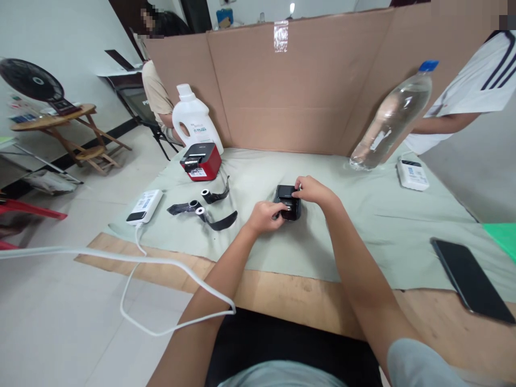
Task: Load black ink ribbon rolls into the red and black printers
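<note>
A person's left hand (266, 216) and right hand (316, 191) closed around a small black device (289, 203) over the middle of a pale green cloth (314, 252), the left thumb laid across its near part and the right fingertips pinched on its far right edge. To the left of the device, three small black rolls (195, 205) lay close together with loose ends trailing, in front of a red-and-black box (207, 161) and a white jug (199, 121). A white power pack (145, 207), with a white cable (139, 232) running from it, sat at the cloth's left side. On the right, a clear bottle with a blue cap (397, 121) leaned before a cardboard screen (290, 97), near a second white pack (413, 174); a dark phone (470, 279) lay at the near right. Beyond the screen, other people were partly visible, and a black fan (37, 81) stood on a wooden stool (52, 122) at far left.
</note>
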